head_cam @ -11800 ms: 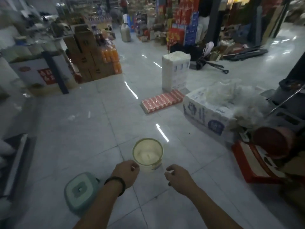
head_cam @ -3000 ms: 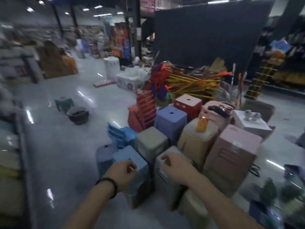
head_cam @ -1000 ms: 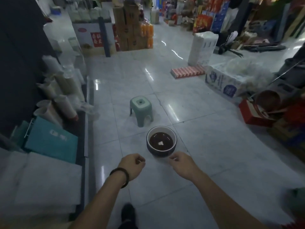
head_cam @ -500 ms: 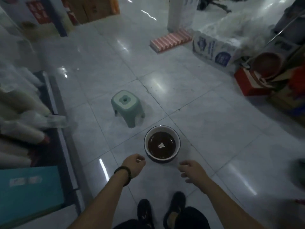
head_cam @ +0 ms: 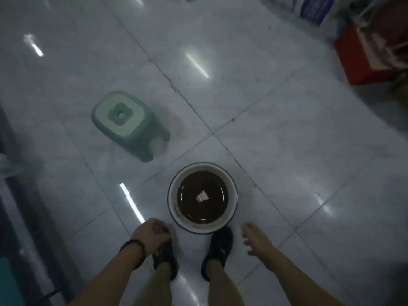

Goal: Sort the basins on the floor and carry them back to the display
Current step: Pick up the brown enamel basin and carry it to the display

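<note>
Nested basins (head_cam: 198,227) are located between hands, just fwd, untouched. L hand (head_cam: 152,234) is curled, empty; R hand (head_cam: 257,241) is spread, empty. Risk: inner basin (head_cam: 198,184) may be tipped out if stack is gripped one-sided.

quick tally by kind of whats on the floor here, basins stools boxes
basin: 1 (brown inside, white rim; cannot tell if nested)
stool: 1 (green)
boxes: 2, a red box and a white carton
total: 4

Dim, glary, perhaps motion-blurred edges.
</note>
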Available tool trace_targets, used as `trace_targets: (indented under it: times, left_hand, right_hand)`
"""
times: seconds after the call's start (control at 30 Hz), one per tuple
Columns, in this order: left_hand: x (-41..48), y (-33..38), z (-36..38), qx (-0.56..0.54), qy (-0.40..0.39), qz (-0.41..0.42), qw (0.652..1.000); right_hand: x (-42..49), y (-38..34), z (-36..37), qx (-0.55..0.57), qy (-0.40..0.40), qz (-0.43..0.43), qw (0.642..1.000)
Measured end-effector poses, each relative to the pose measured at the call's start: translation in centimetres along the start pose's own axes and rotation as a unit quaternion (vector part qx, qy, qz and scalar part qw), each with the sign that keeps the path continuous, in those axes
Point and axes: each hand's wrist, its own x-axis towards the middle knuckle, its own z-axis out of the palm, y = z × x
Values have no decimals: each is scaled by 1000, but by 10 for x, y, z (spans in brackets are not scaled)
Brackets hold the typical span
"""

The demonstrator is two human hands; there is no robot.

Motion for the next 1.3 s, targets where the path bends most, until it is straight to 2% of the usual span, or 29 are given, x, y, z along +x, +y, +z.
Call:
trace_targets:
  times: [0.07, 0.17, 0.27, 0.37, 0.5, 0.57, 0.63, 0.8, 0.93, 1.1, 1.17, 1.3]
  left_hand:
    - [60, 4, 16, 23, 28, 17, 999]
    - [157, 12, 33, 8, 24, 17, 1000]
    - [254, 5, 38, 13, -34, -28, 999]
    - [321, -14, 44, -91, -126, -75, 985]
    - [369, -40, 49, -220, -161, -26, 962]
    - [383, -46, 50, -291, -167, -30, 941]
    - [389, -48, 56, -311, -156, -42, 937]
    - [380, -43, 67, -308, -120, -50, 942]
    - [332, -21, 52, -257, -120, -46, 958]
    - [238, 13, 46, -219, -146, -36, 964]
    - [195, 49, 44, -211, -140, -24, 967]
    - [84, 143, 41, -147, -169, 20, 974]
  right_hand:
    - [59, 5, 4, 29, 27, 28, 999]
    - [148, 4, 17, 4, 51, 10, 999]
    - [231, 7, 28, 12, 57, -30, 998]
    - [297, 24, 37, 54, 72, -59, 994]
    - [343, 52, 48, 186, 51, -9, 981]
    - [354, 59, 48, 263, 35, 32, 964]
    - [360, 66, 47, 318, 13, 25, 948]
    - [350, 62, 52, 415, 1, 38, 909]
    - [304, 63, 31, 403, -12, 60, 913]
    - [201, 79, -11, 420, -7, 79, 904]
    - [149, 81, -25, 446, 16, 87, 891]
    - [23, 69, -67, 500, 71, 48, 862]
